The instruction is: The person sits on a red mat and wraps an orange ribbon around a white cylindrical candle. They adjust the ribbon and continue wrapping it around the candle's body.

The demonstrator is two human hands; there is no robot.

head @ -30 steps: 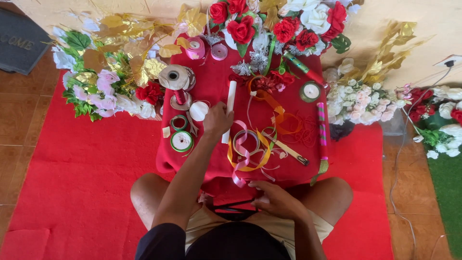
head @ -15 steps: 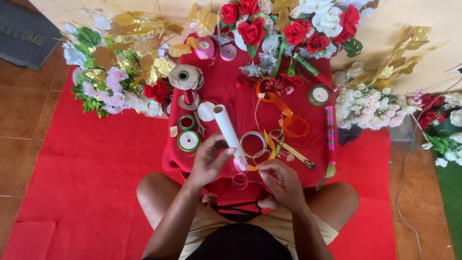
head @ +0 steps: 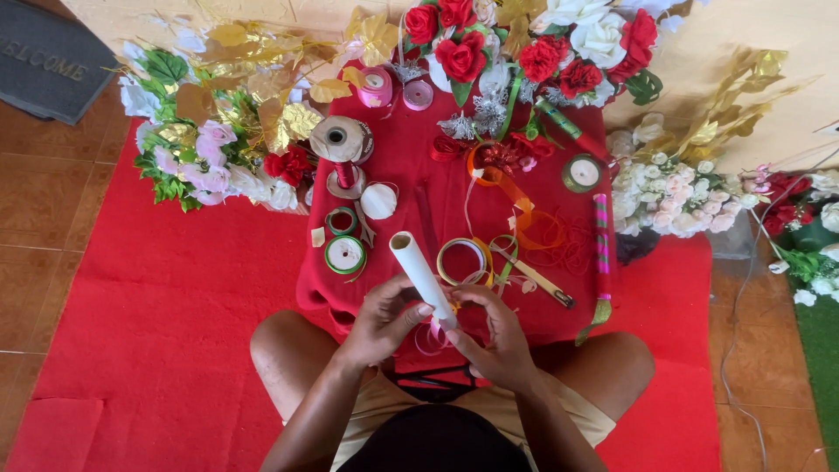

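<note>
I sit cross-legged behind a low table draped in red cloth (head: 411, 210). My left hand (head: 384, 319) grips a white paper tube (head: 419, 273) near its lower end; the tube slants up and to the left. My right hand (head: 494, 336) pinches the tube's bottom end together with a thin pink ribbon (head: 430, 336) that loops below it. Both hands hover over the table's near edge, above my lap.
On the cloth lie ribbon spools (head: 344, 254), a gold ribbon roll (head: 461, 260), orange ribbon (head: 524, 218), a twine spool (head: 341, 140) and a striped stick (head: 601, 253). Artificial flowers (head: 524, 44) ring the table's far side. A red mat (head: 157, 306) covers the tiled floor.
My left hand reached across the table, picked up the white tube and brought it back toward my lap. My right hand rose to meet it with the pink ribbon.
</note>
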